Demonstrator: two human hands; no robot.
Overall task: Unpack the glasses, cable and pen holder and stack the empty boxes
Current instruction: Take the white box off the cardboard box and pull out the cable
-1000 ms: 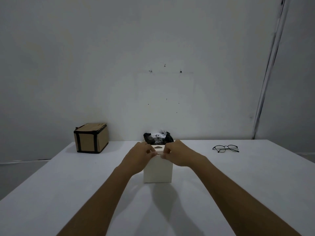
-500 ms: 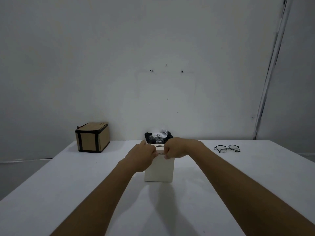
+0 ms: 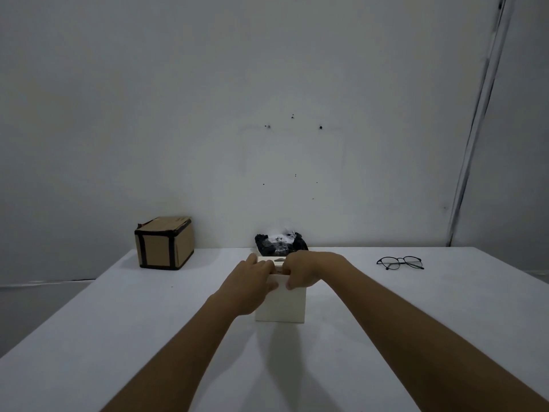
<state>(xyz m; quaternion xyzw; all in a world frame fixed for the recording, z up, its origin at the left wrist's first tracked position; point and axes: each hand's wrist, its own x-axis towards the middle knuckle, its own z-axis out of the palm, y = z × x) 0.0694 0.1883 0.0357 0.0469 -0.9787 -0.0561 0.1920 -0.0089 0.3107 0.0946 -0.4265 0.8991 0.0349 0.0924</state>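
Contact is at 12 o'clock on the white desk point(image 3: 118, 337): the left hand point(image 3: 255, 281) grips the top-left edge of the small upright white cardboard box point(image 3: 282, 307), the right hand point(image 3: 300, 270) pinches its lid flap, equally near. Just behind, crumpled black wrapping point(image 3: 279, 246); thin black-framed glasses point(image 3: 399, 262) at 2, black-taped brown carton point(image 3: 165, 243) at 10.

The left hand point(image 3: 255, 281) and right hand point(image 3: 300, 270) grip the top of the white box point(image 3: 283, 307).
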